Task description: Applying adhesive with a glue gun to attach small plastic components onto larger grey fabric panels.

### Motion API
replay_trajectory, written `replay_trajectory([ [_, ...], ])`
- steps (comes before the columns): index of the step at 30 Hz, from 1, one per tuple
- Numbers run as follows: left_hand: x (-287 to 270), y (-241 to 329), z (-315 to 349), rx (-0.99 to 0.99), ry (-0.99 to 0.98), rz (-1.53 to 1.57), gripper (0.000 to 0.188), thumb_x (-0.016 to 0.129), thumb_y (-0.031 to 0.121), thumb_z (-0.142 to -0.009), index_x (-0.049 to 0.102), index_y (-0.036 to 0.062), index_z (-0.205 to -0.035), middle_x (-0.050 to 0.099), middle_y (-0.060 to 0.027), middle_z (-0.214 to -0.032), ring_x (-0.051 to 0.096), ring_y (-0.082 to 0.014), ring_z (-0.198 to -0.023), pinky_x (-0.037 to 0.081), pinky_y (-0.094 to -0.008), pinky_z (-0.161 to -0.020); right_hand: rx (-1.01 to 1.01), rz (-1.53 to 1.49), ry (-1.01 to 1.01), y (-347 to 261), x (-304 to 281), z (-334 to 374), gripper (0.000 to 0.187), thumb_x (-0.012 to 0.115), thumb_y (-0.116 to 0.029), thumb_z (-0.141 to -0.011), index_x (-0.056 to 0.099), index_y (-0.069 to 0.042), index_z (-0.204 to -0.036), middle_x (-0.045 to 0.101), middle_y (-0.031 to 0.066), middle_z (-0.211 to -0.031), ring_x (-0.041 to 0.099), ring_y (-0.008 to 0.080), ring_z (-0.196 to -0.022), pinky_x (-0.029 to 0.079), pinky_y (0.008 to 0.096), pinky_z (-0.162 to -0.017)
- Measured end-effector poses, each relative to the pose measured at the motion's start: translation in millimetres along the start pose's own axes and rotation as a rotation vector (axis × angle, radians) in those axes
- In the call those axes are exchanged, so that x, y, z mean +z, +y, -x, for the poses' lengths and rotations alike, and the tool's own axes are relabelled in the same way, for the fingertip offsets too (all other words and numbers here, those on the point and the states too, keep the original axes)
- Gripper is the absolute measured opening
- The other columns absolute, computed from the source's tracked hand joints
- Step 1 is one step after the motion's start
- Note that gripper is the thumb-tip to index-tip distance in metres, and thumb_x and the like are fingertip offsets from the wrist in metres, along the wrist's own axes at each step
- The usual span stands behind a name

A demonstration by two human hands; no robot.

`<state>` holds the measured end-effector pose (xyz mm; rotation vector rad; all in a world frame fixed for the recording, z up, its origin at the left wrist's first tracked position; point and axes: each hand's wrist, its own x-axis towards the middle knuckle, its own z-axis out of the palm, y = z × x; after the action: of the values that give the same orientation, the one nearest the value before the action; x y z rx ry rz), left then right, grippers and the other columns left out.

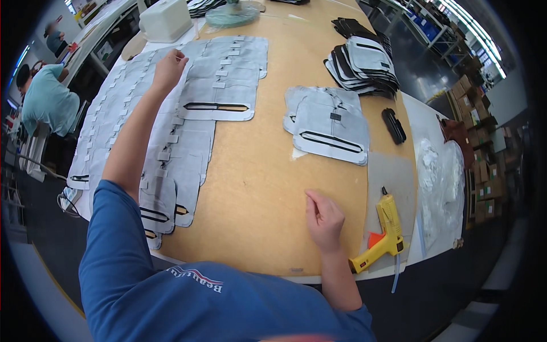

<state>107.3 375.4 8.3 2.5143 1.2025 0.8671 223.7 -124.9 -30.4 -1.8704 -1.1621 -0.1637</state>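
Observation:
My left hand (170,69) reaches over the far left of the table, above overlapping rows of pale grey fabric panels (228,85) with small tabs and black-edged slots. Its fingers are curled together; whatever they hold, if anything, is hidden. My right hand (326,221) hovers near the table's front, thumb pressed to bent fingers, and I cannot make out anything in it. Beyond it lies a small stack of grey panels (330,122) with a dark patch and a slot. To its right a yellow glue gun (390,225) with an orange trigger lies on its side.
Black-and-grey pieces (362,62) are piled at the far right, with a black case-like object (393,126) nearer. Clear plastic bags (441,188) lie along the right edge. A white container (165,21) stands far left. Another person (51,100) sits at a bench on the left.

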Motion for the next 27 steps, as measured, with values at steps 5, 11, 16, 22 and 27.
replay_trajectory([
  [5,22,121,37,0.159,-0.444,0.313,0.025,0.061,0.025,-0.093,0.070,0.0037,-0.103,0.073,-0.0094,-0.087,0.070,-0.0223,-0.079,0.052,-0.0337,-0.073,-0.016,-0.029,0.006,2,-4,2,0.010,0.074,-0.005,-0.080,0.071,-0.006,-0.090,0.064,0.0060,-0.075,0.062,0.0233,-0.061,0.049,0.0324,-0.056],
  [11,80,219,82,0.503,-0.634,0.285,0.034,0.073,0.028,-0.087,0.067,0.0046,-0.111,0.068,-0.0128,-0.109,0.064,-0.0295,-0.101,0.050,-0.0371,-0.088,-0.022,-0.091,-0.054,-6,-2,5,0.008,0.075,-0.007,-0.080,0.069,-0.007,-0.085,0.066,0.0050,-0.077,0.063,0.0224,-0.062,0.050,0.0315,-0.056],
  [16,115,249,73,0.401,-0.704,0.078,0.048,0.080,0.037,-0.078,0.064,0.0057,-0.111,0.067,-0.0140,-0.109,0.063,-0.0300,-0.101,0.051,-0.0379,-0.087,-0.071,-0.094,-0.049,-7,-2,5,0.008,0.074,-0.009,-0.081,0.068,-0.008,-0.085,0.065,0.0044,-0.077,0.062,0.0227,-0.060,0.049,0.0325,-0.054],
  [22,110,247,68,0.394,-0.790,0.131,0.036,0.074,0.032,-0.084,0.063,0.0043,-0.104,0.068,-0.0146,-0.106,0.065,-0.0327,-0.095,0.052,-0.0386,-0.082,-0.118,-0.070,-0.055,-10,-7,5,0.007,0.073,-0.011,-0.082,0.066,-0.010,-0.084,0.061,0.0040,-0.071,0.060,0.0232,-0.058,0.047,0.0333,-0.052],
  [27,79,257,95,0.518,-0.517,0.292,0.017,0.062,0.020,-0.092,0.061,0.0050,-0.100,0.069,-0.0168,-0.099,0.067,-0.0332,-0.092,0.053,-0.0414,-0.078,-0.134,-0.046,-0.080,-8,-10,7,0.007,0.071,-0.011,-0.083,0.065,-0.010,-0.083,0.059,0.0040,-0.069,0.059,0.0230,-0.058,0.047,0.0333,-0.052],
])
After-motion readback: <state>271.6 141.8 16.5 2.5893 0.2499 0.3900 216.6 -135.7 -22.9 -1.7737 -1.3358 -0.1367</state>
